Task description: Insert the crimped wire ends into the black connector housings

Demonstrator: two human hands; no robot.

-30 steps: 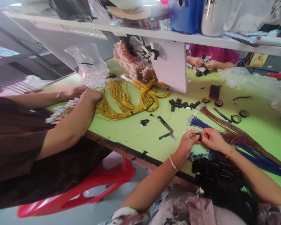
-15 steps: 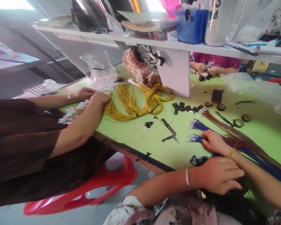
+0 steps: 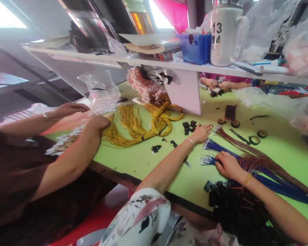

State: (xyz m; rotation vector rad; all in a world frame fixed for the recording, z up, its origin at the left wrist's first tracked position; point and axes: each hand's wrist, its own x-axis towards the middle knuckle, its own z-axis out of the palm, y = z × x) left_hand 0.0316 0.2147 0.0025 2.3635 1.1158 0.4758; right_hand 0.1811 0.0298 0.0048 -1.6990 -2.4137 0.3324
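My left hand (image 3: 202, 132) reaches across the green table, palm down with fingers spread, beside small black connectors (image 3: 189, 127) and near the tips of the brown wires (image 3: 236, 143). Whether its fingertips touch a connector is hidden. My right hand (image 3: 228, 164) lies with bent fingers on a bundle of blue wires (image 3: 268, 181), just behind the silvery terminals (image 3: 207, 159). Its thumb and fingers close round the blue strands. A dark heap of connectors (image 3: 242, 212) rests at the table's near edge, below my right forearm.
At the left a co-worker's hands (image 3: 99, 123) are beside yellow wires (image 3: 133, 126) and white connectors (image 3: 66, 140). Black tape rolls (image 3: 254, 140) and a knife (image 3: 237, 136) lie to the right. A shelf (image 3: 154, 62) spans the back, holding a mug (image 3: 222, 41); another person sits behind it.
My left hand has moved forward from above the near-edge heap to the black connectors, its fingers extended. My right hand stays at the blue wires. The camera view has shifted.
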